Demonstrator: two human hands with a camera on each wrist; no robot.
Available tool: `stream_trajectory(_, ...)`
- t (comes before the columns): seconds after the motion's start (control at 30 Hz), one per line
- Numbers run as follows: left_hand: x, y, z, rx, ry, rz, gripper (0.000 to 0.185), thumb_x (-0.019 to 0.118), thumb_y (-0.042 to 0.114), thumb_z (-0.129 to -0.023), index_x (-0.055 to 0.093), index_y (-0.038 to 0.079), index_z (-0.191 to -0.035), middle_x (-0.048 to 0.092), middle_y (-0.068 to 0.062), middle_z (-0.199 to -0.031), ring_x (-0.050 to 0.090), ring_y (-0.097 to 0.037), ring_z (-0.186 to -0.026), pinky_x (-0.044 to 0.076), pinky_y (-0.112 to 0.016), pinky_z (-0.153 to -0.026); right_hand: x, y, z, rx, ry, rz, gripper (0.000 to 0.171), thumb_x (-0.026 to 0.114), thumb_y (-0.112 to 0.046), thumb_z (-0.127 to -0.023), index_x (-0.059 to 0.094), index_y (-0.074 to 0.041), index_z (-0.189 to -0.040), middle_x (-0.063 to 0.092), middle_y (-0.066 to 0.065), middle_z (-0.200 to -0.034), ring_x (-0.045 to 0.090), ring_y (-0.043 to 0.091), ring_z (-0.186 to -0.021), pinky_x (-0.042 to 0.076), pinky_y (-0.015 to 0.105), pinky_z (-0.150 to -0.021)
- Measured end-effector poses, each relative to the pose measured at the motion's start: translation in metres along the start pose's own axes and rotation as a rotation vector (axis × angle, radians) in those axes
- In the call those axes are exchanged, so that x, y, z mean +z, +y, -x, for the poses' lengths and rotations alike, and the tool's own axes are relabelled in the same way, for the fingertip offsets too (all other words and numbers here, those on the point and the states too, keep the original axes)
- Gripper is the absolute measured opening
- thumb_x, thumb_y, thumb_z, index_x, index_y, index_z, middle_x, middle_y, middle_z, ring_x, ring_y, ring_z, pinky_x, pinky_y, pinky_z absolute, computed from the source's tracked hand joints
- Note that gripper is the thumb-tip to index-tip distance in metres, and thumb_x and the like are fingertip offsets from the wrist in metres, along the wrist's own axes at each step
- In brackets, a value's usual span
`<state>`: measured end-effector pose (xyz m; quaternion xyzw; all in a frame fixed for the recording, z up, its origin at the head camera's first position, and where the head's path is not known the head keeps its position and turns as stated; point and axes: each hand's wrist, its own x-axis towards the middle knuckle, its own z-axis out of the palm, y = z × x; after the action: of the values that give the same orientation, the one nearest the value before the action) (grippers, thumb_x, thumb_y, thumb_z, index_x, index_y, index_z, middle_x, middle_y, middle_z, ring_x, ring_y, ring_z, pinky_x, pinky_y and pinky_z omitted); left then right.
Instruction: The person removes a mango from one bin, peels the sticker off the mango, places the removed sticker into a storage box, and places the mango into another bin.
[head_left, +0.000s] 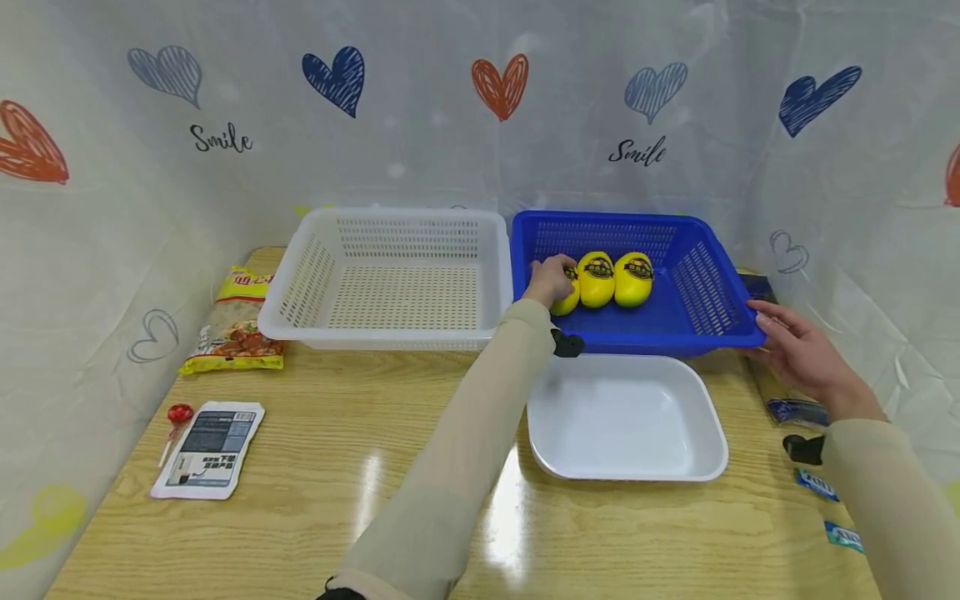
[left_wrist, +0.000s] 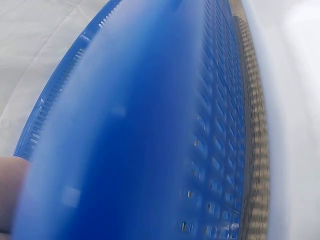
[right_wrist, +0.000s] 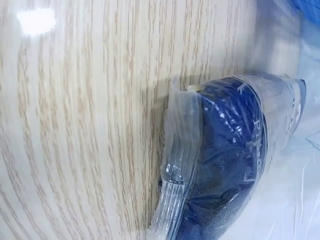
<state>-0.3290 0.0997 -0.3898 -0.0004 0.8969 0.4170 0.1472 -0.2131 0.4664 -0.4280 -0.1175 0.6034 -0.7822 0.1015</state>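
Inside the blue basket (head_left: 675,321), my left hand (head_left: 552,282) grips the leftmost of three yellow oval fruits, its fingers covering part of that fruit (head_left: 564,305). The middle fruit (head_left: 597,292) and the right one (head_left: 633,290) lie in a row beside it, all with dark labels. My right hand (head_left: 806,354) holds the right front corner of the basket, with the thumb at the rim. In the left wrist view, the basket's blue wall (left_wrist: 135,125) fills most of the picture and a blurred finger (left_wrist: 11,187) shows at the left edge.
A white basket (head_left: 405,337) stands left of the blue one, and a white tray (head_left: 630,417) lies in front. At left are a food bag (head_left: 238,325), a flat packet (head_left: 210,450) and a red lollipop (head_left: 180,412). A dark blue bag (right_wrist: 225,145) and small wrapped packets (head_left: 816,485) lie at right.
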Motion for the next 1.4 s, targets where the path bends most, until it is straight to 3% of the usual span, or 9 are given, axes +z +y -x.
stream_trajectory(0.27,-0.007,-0.002,0.003,0.024,0.026,-0.012,0.044,0.062,0.002,-0.093,0.061,0.021,-0.133,0.041,-0.001,-0.152,0.011,-0.024,-0.149,0.041,-0.039,-0.104,0.005,0.001,-0.002,0.027,0.028,-0.011,0.039,0.033,-0.003,-0.106,0.052,-0.008,-0.14,0.067,0.005,-0.122,0.069,0.019,-0.099,0.055,0.033,-0.083)
stream_trajectory(0.43,-0.016,0.005,0.007,0.07,0.008,0.085,0.043,0.065,0.008,-0.093,0.061,0.022,-0.133,0.039,-0.003,-0.153,0.012,-0.025,-0.148,0.042,-0.038,-0.102,0.006,0.001,-0.003,0.003,0.005,-0.035,0.04,0.03,-0.002,-0.106,0.051,-0.006,-0.14,0.066,0.006,-0.123,0.069,0.02,-0.101,0.055,0.033,-0.084)
stream_trajectory(0.53,-0.024,0.008,0.009,0.09,-0.034,0.206,0.043,0.067,0.012,-0.093,0.06,0.024,-0.133,0.03,-0.008,-0.156,0.031,-0.029,-0.14,0.051,-0.038,-0.092,0.005,0.002,-0.002,-0.001,0.003,-0.026,0.04,0.029,-0.001,-0.106,0.05,-0.005,-0.14,0.065,0.006,-0.123,0.069,0.019,-0.101,0.055,0.033,-0.083)
stream_trajectory(0.6,-0.03,0.008,0.01,0.107,-0.068,0.29,0.044,0.068,0.014,-0.093,0.059,0.027,-0.134,0.023,-0.01,-0.158,0.043,-0.027,-0.129,0.056,-0.035,-0.077,0.004,0.001,-0.001,0.012,0.012,-0.019,0.04,0.029,-0.002,-0.106,0.05,-0.006,-0.14,0.065,0.005,-0.123,0.069,0.019,-0.101,0.055,0.032,-0.082)
stream_trajectory(0.67,-0.037,0.008,0.012,0.141,-0.106,0.371,0.046,0.067,0.015,-0.093,0.057,0.028,-0.136,0.027,-0.009,-0.155,0.051,-0.026,-0.116,0.058,-0.034,-0.07,0.004,0.001,-0.001,0.027,0.031,-0.003,0.04,0.031,-0.002,-0.106,0.051,-0.007,-0.14,0.066,0.004,-0.123,0.069,0.019,-0.101,0.056,0.032,-0.081)
stream_trajectory(0.83,-0.059,0.005,0.019,0.256,-0.2,0.484,0.048,0.063,0.018,-0.096,0.051,0.028,-0.141,0.047,-0.002,-0.14,0.057,-0.02,-0.108,0.057,-0.034,-0.075,0.004,-0.001,0.0,0.052,0.053,0.006,0.04,0.032,-0.004,-0.106,0.052,-0.01,-0.14,0.066,0.002,-0.122,0.069,0.018,-0.1,0.056,0.031,-0.08)
stream_trajectory(1.2,-0.102,-0.017,0.052,0.404,-0.288,0.57,0.049,0.067,0.027,-0.094,0.051,0.032,-0.141,0.041,-0.003,-0.134,0.057,-0.021,-0.109,0.055,-0.034,-0.084,0.006,-0.001,0.002,0.057,0.052,-0.021,0.04,0.033,-0.005,-0.106,0.052,-0.011,-0.14,0.066,0.002,-0.123,0.069,0.019,-0.101,0.056,0.031,-0.081)
stream_trajectory(1.4,-0.124,-0.034,0.076,0.493,-0.294,0.501,0.049,0.067,0.026,-0.094,0.051,0.028,-0.14,0.042,-0.002,-0.139,0.059,-0.025,-0.111,0.055,-0.036,-0.085,0.006,0.001,0.003,0.041,0.033,-0.074,0.041,0.031,-0.003,-0.106,0.051,-0.009,-0.14,0.066,0.005,-0.123,0.069,0.021,-0.101,0.056,0.033,-0.082)
